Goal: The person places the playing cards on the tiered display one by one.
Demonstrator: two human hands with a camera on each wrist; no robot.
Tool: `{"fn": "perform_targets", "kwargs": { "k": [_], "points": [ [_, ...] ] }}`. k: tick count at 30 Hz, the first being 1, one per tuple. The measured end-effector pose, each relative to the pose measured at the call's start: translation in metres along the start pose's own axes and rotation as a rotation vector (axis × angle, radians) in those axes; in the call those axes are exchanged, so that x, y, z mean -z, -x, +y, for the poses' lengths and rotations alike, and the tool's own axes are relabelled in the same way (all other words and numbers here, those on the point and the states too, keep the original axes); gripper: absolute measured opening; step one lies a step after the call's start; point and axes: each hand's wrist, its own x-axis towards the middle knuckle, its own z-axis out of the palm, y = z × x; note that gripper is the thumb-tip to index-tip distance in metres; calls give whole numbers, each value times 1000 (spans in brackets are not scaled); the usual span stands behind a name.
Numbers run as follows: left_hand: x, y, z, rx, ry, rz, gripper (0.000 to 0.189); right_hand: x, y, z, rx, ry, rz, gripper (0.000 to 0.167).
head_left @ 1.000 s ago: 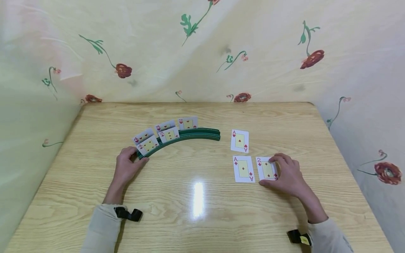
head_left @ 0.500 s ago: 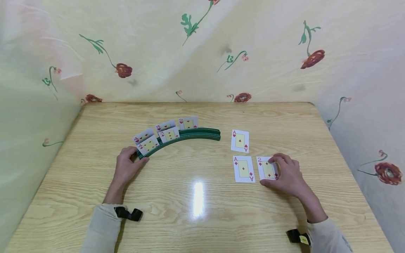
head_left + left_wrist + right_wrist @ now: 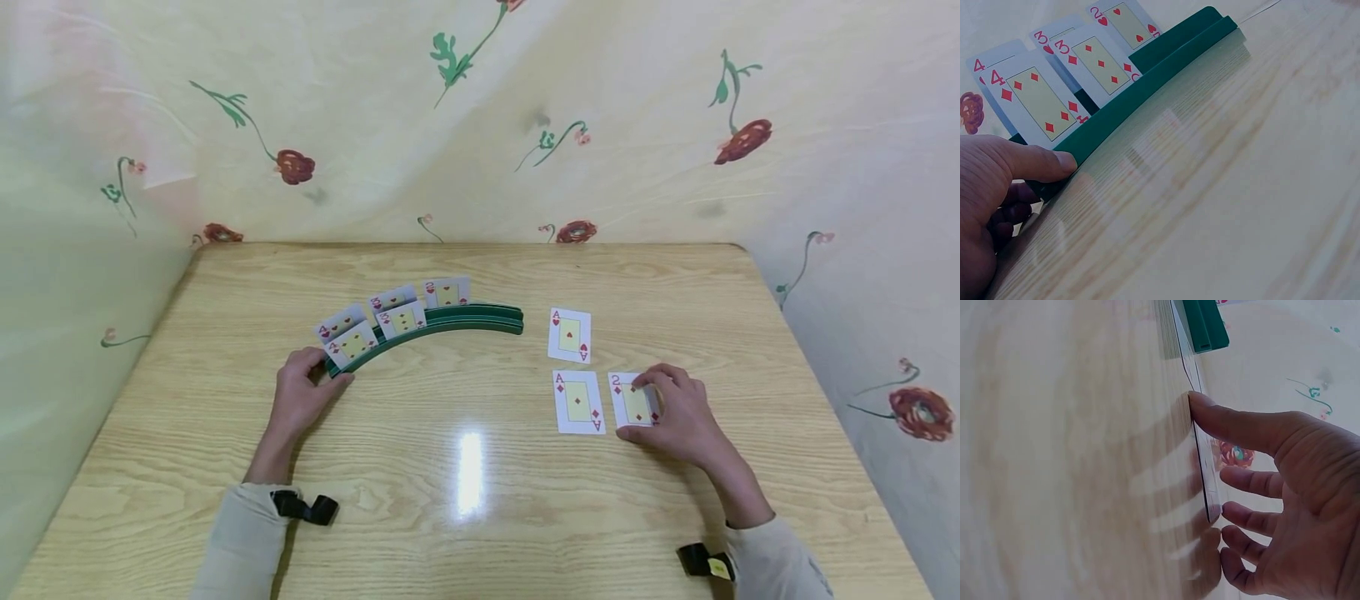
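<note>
My left hand [image 3: 300, 396] grips the left end of a curved green card holder [image 3: 480, 318], its thumb on the front edge. In the holder's front slot lean the four of diamonds [image 3: 1038, 103] and the three of diamonds [image 3: 1099, 64]. Behind them stand the four of hearts [image 3: 340, 323], three of hearts [image 3: 392, 299] and two of hearts [image 3: 447, 292]. On the right, my right hand [image 3: 681, 421] holds the two of diamonds [image 3: 628, 404] by its edges, low at the table; thumb at the near edge, index finger at the far one. Part of that card's right side is hidden.
Left of my right hand the ace of diamonds [image 3: 578, 402] lies face up, with the ace of hearts [image 3: 569, 336] just beyond it. The wooden table [image 3: 420, 467] ends at flowered cloth [image 3: 360, 125] at the back and on both sides.
</note>
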Motion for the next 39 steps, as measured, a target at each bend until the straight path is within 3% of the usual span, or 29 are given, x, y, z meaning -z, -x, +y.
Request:
{"fn": "perform_targets", "kwargs": {
  "k": [10, 14, 22, 31, 39],
  "points": [
    [0, -1, 0, 1, 1, -1, 35, 0, -5, -3, -57, 34, 5, 103],
    [1, -1, 0, 7, 6, -2, 35, 1, -6, -7, -61, 89, 17, 108],
    [0, -1, -2, 13, 18, -7, 37, 6, -5, -9, -90, 148, 36, 96],
    [0, -2, 0, 18, 7, -11, 36, 20, -7, -4, -157, 201, -53, 82],
    [0, -2, -1, 25, 6, -12, 36, 35, -4, -2, -21, 120, 73, 38]
  ]
}}
